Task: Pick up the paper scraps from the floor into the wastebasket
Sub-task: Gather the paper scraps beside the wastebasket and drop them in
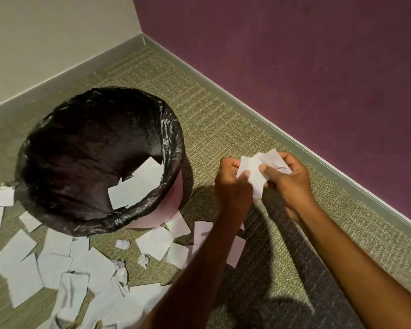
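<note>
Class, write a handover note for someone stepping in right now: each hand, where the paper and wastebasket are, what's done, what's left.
Left hand and right hand both grip one bunch of scraps, beside the wastebasket, not over it.
Done: some paper pieces lie inside the black liner.
Left: drop the bunch in, then gather the many loose scraps on the carpet around the basket's near side.

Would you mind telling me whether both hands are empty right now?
No, the left hand and right hand together grip white paper scraps.
</note>
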